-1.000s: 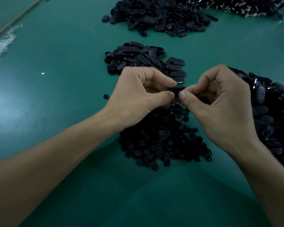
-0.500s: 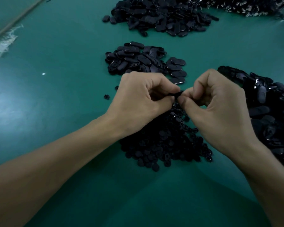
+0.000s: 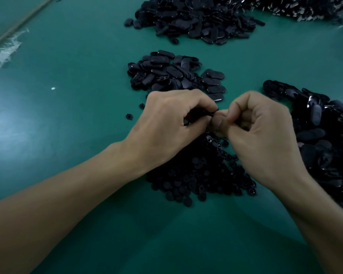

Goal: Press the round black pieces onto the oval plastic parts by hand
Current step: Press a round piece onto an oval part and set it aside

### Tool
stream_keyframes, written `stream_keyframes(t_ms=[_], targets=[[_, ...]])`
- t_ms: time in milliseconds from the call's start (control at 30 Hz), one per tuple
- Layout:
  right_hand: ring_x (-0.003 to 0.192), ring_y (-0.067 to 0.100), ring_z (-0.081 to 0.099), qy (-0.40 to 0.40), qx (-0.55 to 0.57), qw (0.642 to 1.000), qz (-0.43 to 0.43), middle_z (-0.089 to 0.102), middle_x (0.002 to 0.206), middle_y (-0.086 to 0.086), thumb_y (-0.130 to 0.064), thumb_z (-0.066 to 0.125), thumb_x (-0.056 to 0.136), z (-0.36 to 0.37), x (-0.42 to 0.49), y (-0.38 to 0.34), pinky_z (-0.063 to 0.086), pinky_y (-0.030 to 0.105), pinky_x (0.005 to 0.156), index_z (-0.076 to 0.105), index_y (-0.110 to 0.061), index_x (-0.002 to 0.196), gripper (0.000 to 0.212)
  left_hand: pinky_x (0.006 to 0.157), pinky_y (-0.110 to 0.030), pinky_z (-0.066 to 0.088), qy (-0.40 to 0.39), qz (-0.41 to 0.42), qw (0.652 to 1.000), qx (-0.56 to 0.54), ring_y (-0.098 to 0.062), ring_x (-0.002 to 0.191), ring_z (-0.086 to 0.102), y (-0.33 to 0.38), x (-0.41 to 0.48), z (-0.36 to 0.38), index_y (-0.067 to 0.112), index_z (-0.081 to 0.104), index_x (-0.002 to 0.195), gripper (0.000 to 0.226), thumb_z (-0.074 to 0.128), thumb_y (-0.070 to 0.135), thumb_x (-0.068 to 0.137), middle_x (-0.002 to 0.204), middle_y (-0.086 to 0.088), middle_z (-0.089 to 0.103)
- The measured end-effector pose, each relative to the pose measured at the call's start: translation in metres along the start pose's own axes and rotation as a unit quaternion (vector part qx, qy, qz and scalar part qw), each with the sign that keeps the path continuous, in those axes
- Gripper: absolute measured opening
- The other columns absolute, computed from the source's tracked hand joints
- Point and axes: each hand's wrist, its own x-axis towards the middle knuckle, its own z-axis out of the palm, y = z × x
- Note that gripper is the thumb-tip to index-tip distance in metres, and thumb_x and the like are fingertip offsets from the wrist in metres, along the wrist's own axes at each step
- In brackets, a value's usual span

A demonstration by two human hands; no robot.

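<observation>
A small black part (image 3: 211, 114) sits between the two hands, just above the pile of round pieces (image 3: 202, 171). Fingers hide most of it, so I cannot tell if a round piece is on it yet. The left hand (image 3: 172, 125) is curled tight, and its thumb and finger pinch one end. The right hand (image 3: 265, 135) is curled too, and its thumb and first finger pinch the other end, right where the hands meet. This looks like the push-on step.

What could go wrong? The part is tiny. A crooked push could make the round bit pop out and drop into the pile below, lost among the others. A soft push may leave it only half on.

Behind the hands lies a heap of oval parts (image 3: 176, 74). A bigger dark heap (image 3: 325, 135) lies to the right. Everything rests on a green table (image 3: 67, 56).
</observation>
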Motion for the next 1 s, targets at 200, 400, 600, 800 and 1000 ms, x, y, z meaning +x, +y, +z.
stream_keyframes(t_ms=[200,400,600,800,1000], targets=[[0.073,0.016,0.075,-0.056,0.049,0.997,0.000,0.076,0.080,-0.003,-0.010,0.067,0.085,0.000,0.002,0.000,0.061,0.051,0.072,0.056,-0.029,0.078,0.023,0.075,-0.020,0.050,-0.013,-0.006,0.999,0.036,-0.003,0.082,0.062,-0.005,0.000,-0.001,0.007,0.074,0.096,0.014,0.074,0.004,0.083,0.088,0.004,0.074],[0.080,0.004,0.067,-0.007,-0.061,0.996,-0.064,0.070,0.082,-0.016,-0.027,0.075,0.086,-0.007,0.008,0.009,0.053,0.021,0.071,0.068,-0.038,0.098,0.017,0.072,-0.015,0.053,-0.036,-0.091,0.991,-0.087,0.003,0.081,0.067,-0.002,0.000,0.001,0.018,0.072,0.101,0.021,0.077,0.009,0.083,0.087,0.016,0.071],[0.082,0.007,0.072,-0.052,0.025,0.997,-0.053,0.076,0.087,-0.011,-0.017,0.074,0.088,-0.012,0.012,0.014,0.056,0.023,0.078,0.074,-0.028,0.095,0.013,0.070,-0.022,0.056,-0.060,-0.204,0.943,-0.255,-0.009,0.070,0.072,-0.003,0.004,0.000,0.029,0.067,0.099,0.030,0.080,0.011,0.079,0.081,0.006,0.077],[0.074,0.007,0.072,-0.066,0.069,0.995,-0.035,0.076,0.084,-0.007,-0.022,0.076,0.082,-0.016,0.014,0.013,0.056,0.020,0.073,0.072,-0.029,0.091,0.012,0.067,-0.025,0.060,-0.063,-0.238,0.919,-0.308,-0.013,0.064,0.073,-0.003,0.005,-0.001,0.019,0.071,0.093,0.024,0.081,0.002,0.080,0.074,0.000,0.075],[0.072,0.007,0.071,-0.073,0.069,0.995,-0.029,0.075,0.080,-0.008,-0.023,0.078,0.079,-0.015,0.012,0.014,0.056,0.018,0.070,0.071,-0.031,0.086,0.013,0.067,-0.024,0.060,-0.074,-0.245,0.915,-0.310,-0.016,0.064,0.073,-0.001,0.006,-0.002,0.019,0.072,0.092,0.024,0.081,0.001,0.080,0.076,-0.004,0.076]])
